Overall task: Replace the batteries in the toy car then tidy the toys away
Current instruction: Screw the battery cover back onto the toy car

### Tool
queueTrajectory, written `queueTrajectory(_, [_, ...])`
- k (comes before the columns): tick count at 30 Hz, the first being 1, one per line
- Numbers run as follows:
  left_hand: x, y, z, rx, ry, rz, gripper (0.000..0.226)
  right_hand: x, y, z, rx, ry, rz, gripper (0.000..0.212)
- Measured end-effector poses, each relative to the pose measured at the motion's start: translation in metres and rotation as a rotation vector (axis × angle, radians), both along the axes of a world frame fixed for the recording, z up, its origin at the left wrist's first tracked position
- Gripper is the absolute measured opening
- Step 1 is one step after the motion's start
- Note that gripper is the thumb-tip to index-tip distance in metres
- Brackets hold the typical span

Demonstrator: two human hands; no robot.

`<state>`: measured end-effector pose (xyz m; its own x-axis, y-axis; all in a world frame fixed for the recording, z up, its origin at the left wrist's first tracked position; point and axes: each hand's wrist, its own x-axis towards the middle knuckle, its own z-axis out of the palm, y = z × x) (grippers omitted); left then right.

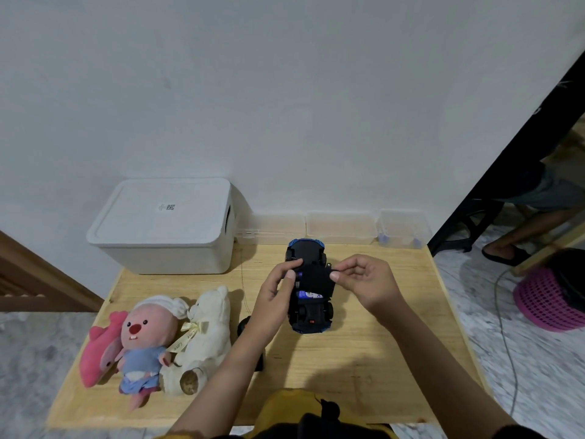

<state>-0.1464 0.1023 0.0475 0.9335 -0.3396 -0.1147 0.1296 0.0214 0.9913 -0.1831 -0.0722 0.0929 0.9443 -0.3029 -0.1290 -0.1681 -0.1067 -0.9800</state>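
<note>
- Pale wooden desk [364, 359], grain visible.
- White lidded plastic storage bin [164, 226], back left.
- Blue toy car [311, 315] lies upside down mid-desk; both hands, left [275, 296] and right [364, 280], pinch its black battery cover [316, 277].
- Battery [308, 294] partly hidden.

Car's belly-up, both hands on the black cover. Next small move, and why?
Probably seat the battery cover flat over the compartment and press it closed. The toy car lies upside down on the wooden table, the left hand and right hand pinch the cover at its two sides, and a battery already shows in the bay beneath its near edge.
</note>
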Motion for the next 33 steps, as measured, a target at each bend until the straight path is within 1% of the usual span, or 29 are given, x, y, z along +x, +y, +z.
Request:
queueTrajectory(1, [0.0, 0.001, -0.001, 0.011, -0.006, 0.009, 0.023, -0.001, -0.004, 0.002, 0.029, -0.006, -0.015, 0.012])
queueTrajectory(3, [-0.001, 0.003, -0.003, 0.033, -0.013, 0.019, 0.035, -0.001, -0.011, 0.005, 0.057, -0.015, -0.043, 0.011])
queueTrajectory(5, [-0.001, 0.005, -0.005, 0.003, 0.001, 0.021, 0.047, -0.002, -0.016, 0.006, 0.062, -0.02, -0.054, 0.011])
queueTrajectory(8, [-0.002, 0.004, -0.005, -0.052, 0.031, 0.026, 0.054, -0.003, -0.018, 0.005, 0.051, -0.015, -0.049, 0.01])
queueTrajectory(18, [0.004, 0.009, -0.01, -0.02, -0.045, 0.038, 0.054, -0.005, -0.01, 0.0, 0.018, -0.015, 0.005, 0.01])
queueTrajectory(25, [0.003, 0.007, -0.011, -0.054, 0.023, 0.11, 0.048, -0.004, -0.01, 0.001, 0.008, -0.014, 0.009, 0.009])
queueTrajectory(27, [0.003, 0.006, -0.01, -0.032, 0.042, 0.165, 0.041, -0.004, -0.009, 0.0, 0.01, -0.01, 0.005, 0.011])
queueTrajectory(30, [0.005, 0.003, -0.011, 0.025, 0.039, 0.23, 0.043, -0.004, -0.007, -0.001, 0.017, -0.006, 0.004, 0.013])
queueTrajectory(33, [0.006, 0.002, -0.013, 0.047, 0.062, 0.259, 0.039, -0.004, -0.006, -0.003, 0.022, -0.006, 0.007, 0.012])
